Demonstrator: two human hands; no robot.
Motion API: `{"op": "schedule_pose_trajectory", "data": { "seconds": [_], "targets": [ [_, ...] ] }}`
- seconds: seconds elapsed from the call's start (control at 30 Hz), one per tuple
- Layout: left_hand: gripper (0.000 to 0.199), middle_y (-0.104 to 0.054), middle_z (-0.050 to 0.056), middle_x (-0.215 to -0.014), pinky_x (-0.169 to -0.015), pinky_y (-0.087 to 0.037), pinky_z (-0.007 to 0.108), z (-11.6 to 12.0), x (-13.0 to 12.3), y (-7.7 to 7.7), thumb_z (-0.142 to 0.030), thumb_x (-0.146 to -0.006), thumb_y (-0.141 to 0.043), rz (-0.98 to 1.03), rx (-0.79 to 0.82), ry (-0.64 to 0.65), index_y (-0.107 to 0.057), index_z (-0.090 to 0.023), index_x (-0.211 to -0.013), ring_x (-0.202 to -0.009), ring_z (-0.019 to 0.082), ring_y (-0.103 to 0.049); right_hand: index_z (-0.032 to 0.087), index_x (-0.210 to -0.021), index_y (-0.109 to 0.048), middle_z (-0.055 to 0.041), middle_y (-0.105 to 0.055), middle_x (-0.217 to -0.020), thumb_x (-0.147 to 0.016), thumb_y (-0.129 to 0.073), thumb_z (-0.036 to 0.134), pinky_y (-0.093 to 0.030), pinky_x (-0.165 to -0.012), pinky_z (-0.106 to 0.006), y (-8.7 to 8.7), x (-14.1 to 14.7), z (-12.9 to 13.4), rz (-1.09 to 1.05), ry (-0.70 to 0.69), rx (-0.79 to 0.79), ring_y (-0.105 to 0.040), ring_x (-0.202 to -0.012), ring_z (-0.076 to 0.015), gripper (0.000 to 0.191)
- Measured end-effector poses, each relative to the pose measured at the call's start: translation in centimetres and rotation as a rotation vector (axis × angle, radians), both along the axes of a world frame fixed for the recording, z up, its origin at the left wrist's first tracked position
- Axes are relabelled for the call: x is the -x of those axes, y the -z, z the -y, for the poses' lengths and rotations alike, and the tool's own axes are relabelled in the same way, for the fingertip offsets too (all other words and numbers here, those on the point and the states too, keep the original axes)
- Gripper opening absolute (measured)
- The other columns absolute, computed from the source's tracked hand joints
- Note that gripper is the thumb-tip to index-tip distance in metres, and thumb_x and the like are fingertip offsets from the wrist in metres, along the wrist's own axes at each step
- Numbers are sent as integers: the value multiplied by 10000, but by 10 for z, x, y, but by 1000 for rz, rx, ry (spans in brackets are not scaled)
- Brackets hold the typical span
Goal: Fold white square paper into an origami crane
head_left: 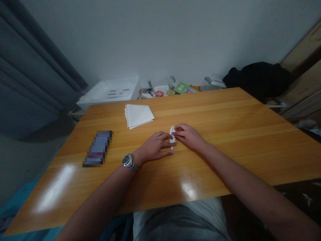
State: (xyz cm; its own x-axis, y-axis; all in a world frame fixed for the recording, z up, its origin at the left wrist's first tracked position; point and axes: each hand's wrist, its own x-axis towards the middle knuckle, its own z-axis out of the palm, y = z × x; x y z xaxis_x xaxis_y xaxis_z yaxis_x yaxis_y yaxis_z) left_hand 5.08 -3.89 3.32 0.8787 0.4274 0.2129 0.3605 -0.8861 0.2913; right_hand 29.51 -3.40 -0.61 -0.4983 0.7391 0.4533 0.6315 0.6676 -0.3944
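A: What is found around the fingers?
B: One folded paper (172, 142) is met directly under them, its long side pointed away, and it is partly covered by the fingers of the left hand (157, 146). All of this is carried by one wooden tabletop (225, 124)

A: And how are the fingers set?
B: Those on the left are spread and laid across the paper, the thumb held apart and nearer the body. By the right hand (188, 135) the paper's upper right side is touched with bent fingers; whether it is pinched cannot be told

A: What else is counted?
B: One stack of sheets (139, 115) is seen beyond the left fingers, off to their left; its sheets cannot be counted. One phone (98, 148), blurred, is placed well to their left, and one watch (129, 161) is worn behind them

A: And farther off?
B: Past the far edge, one white tray (107, 89) is seen beyond the fingers on the left, one red packet (159, 93) and one green booklet (185, 88) almost straight beyond, and one black bundle (258, 78) far to the right
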Motion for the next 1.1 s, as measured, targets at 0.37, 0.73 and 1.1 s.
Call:
{"op": "schedule_pose_trajectory", "data": {
  "seconds": [0.37,0.73,1.1],
  "targets": [
    [336,-635,111,-1329,-1058,-484,406,-14,1,18,-282,-999,-521,124,-10,-193,-621,-198,-1309,-1204,235,-604,248,-1151,-746,-84,-726,-1233,-956,-604,174,-543,-988,-432,2,-5,-2,39,-88,22,-677,-1136,-238,253],
    [274,-617,105,-1339,-1022,-521,402,-12,0,15,-209,-978,-542,89,-116,-184,-671,-221,-1219,-1187,235,-613,230,-1147,-739,-86,-728,-1216,-960,-603,186,-539,-974,-406,0,-3,-3,102,-97,5,-676,-1116,-233,236],
    [236,-720,91,-1150,-958,-536,376,-12,-4,16,-259,-1003,-514,82,-6,-198,-684,-198,-1155,-1058,222,-670,217,-1109,-733,-104,-734,-1155,-959,-601,192,-551,-936,-411,-2,1,-2,73,-161,-42,-684,-1063,-236,201]
  ]
}}
